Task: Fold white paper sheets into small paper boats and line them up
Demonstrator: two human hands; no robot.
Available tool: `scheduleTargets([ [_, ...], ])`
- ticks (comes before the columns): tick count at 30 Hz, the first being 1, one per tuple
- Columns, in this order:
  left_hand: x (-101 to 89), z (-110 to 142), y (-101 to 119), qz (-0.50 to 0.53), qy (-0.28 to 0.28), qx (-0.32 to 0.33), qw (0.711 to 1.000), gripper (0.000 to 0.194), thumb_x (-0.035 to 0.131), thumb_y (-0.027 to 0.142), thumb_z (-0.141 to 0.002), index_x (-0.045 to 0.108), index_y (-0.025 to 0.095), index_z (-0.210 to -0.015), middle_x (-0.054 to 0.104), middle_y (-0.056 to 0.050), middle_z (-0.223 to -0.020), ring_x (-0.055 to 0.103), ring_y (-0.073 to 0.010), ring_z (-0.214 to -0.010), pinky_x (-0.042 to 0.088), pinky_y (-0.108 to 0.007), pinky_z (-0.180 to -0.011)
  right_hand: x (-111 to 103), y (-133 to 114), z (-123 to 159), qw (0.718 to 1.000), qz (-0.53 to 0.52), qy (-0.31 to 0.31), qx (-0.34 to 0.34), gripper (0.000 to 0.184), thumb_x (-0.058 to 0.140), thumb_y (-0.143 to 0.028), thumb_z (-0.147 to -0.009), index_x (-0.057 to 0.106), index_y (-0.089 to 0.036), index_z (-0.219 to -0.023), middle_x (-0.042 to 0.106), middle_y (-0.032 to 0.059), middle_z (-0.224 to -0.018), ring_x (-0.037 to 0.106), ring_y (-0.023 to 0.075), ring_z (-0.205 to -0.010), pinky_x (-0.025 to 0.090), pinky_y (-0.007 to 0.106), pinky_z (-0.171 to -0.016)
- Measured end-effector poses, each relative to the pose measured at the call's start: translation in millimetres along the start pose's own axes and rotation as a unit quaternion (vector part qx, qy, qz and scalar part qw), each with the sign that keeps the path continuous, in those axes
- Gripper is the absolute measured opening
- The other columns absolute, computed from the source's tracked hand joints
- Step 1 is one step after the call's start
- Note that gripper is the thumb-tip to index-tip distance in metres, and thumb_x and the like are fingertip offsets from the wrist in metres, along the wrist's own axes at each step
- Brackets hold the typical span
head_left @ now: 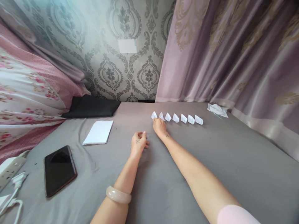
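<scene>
Several small folded white papers, pointed like little boats, stand in a row on the grey cloth surface. My right hand [159, 127] is at the left end of that row, fingers pinched at the base of the leftmost folded paper [154, 115]. Its fingertips are partly hidden behind the hand. The second folded paper [161, 116] stands just beyond the knuckles. My left hand [139, 141] hovers or rests lower left of the right one, fingers loosely curled and apart, with nothing seen in it. A pale bangle [118, 195] circles the left forearm.
A stack of white paper [98, 133] lies to the left, with a dark phone [59, 170] nearer. A black folded cloth [93, 106] is at the back left. A power strip [10, 169] sits at the left edge; crumpled white paper [217, 109] lies back right, near the curtain.
</scene>
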State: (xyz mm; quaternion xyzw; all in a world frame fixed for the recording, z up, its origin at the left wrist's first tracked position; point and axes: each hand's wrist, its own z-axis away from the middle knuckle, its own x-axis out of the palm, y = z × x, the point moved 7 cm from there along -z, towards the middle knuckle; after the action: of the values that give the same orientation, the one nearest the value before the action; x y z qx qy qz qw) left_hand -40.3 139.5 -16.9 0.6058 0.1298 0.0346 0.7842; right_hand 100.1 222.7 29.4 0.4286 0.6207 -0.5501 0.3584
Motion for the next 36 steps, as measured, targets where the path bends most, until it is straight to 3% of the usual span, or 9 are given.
scheduleTargets([
  [9,0.2,0.3,1.8,-0.011,-0.006,0.004,1.000,0.040,0.053,0.045,-0.086,0.051,0.012,-0.107,0.067,-0.009,-0.083,0.063,-0.0103,-0.049,0.048,-0.019,-0.044,-16.2,2.2,35.6,0.998,-0.046,0.017,-0.036,0.038,0.041,-0.023,-0.095,0.047,-0.014,-0.131,0.064,0.0157,-0.112,0.061,0.0230,-0.102,0.044,0.031,-0.082],
  [15,-1.4,-0.8,1.8,-0.018,-0.005,0.006,1.000,0.028,0.054,0.034,-0.086,0.052,0.012,-0.102,0.067,-0.007,-0.081,0.063,-0.0104,-0.049,0.048,-0.019,-0.045,-35.2,11.7,100.0,0.988,-0.082,-0.011,-0.128,0.035,0.047,-0.020,-0.091,0.052,-0.013,-0.126,0.066,0.0107,-0.106,0.061,0.0168,-0.097,0.044,0.027,-0.087],
  [19,-1.5,4.5,5.2,-0.028,-0.010,0.012,0.999,0.020,0.053,0.029,-0.086,0.054,0.012,-0.097,0.067,-0.008,-0.081,0.064,-0.0102,-0.052,0.050,-0.020,-0.047,-46.0,18.6,152.1,0.978,-0.095,-0.043,-0.180,0.024,0.053,-0.024,-0.089,0.062,-0.019,-0.111,0.066,0.0059,-0.097,0.062,0.0154,-0.089,0.047,0.025,-0.080],
  [22,-2.0,6.9,10.6,-0.055,-0.017,0.014,0.998,0.016,0.050,0.025,-0.086,0.055,0.012,-0.093,0.068,-0.009,-0.083,0.065,-0.0107,-0.056,0.051,-0.020,-0.051,-48.5,19.9,182.4,0.961,-0.116,-0.057,-0.243,0.019,0.055,-0.022,-0.089,0.065,-0.020,-0.105,0.065,0.0061,-0.106,0.058,0.0173,-0.101,0.045,0.029,-0.090],
  [25,-10.5,0.9,19.5,-0.114,-0.034,0.016,0.993,0.015,0.053,0.024,-0.081,0.059,0.011,-0.082,0.068,-0.009,-0.076,0.065,-0.0129,-0.054,0.051,-0.022,-0.051,-48.8,24.7,193.0,0.955,-0.145,-0.044,-0.255,0.020,0.051,-0.020,-0.090,0.066,-0.020,-0.103,0.063,0.0062,-0.111,0.056,0.0171,-0.104,0.044,0.030,-0.094],
  [27,-28.6,-7.5,29.1,-0.170,-0.029,0.026,0.985,0.015,0.055,0.026,-0.077,0.061,0.012,-0.076,0.068,-0.009,-0.071,0.063,-0.0152,-0.053,0.050,-0.024,-0.050,-47.4,26.7,192.5,0.955,-0.156,-0.040,-0.249,0.020,0.050,-0.019,-0.091,0.067,-0.019,-0.103,0.063,0.0064,-0.111,0.056,0.0171,-0.102,0.044,0.031,-0.094],
  [30,-77.0,-20.4,49.4,-0.261,0.027,0.064,0.963,0.020,0.052,0.029,-0.077,0.064,0.015,-0.084,0.071,-0.009,-0.084,0.068,-0.0226,-0.074,0.052,-0.030,-0.063,-45.3,26.1,190.3,0.955,-0.159,-0.040,-0.248,0.021,0.049,-0.018,-0.091,0.068,-0.019,-0.101,0.064,0.0064,-0.110,0.056,0.0178,-0.100,0.045,0.032,-0.093],
  [33,-133.8,-28.8,63.1,-0.363,0.104,0.077,0.923,0.023,0.051,0.026,-0.074,0.065,0.013,-0.087,0.069,-0.017,-0.100,0.060,-0.0351,-0.107,0.046,-0.043,-0.087,-44.3,26.3,189.9,0.954,-0.160,-0.035,-0.249,0.022,0.048,-0.017,-0.090,0.068,-0.020,-0.100,0.064,0.0059,-0.110,0.057,0.0181,-0.099,0.046,0.032,-0.092],
  [36,-176.6,-37.5,63.5,-0.450,0.149,0.079,0.877,0.030,0.051,0.028,-0.073,0.065,0.011,-0.094,0.066,-0.021,-0.108,0.049,-0.0402,-0.121,0.037,-0.050,-0.097,-43.2,27.9,190.5,0.953,-0.165,-0.030,-0.252,0.023,0.048,-0.016,-0.090,0.068,-0.020,-0.101,0.064,0.0056,-0.110,0.057,0.0178,-0.099,0.046,0.032,-0.092],
])
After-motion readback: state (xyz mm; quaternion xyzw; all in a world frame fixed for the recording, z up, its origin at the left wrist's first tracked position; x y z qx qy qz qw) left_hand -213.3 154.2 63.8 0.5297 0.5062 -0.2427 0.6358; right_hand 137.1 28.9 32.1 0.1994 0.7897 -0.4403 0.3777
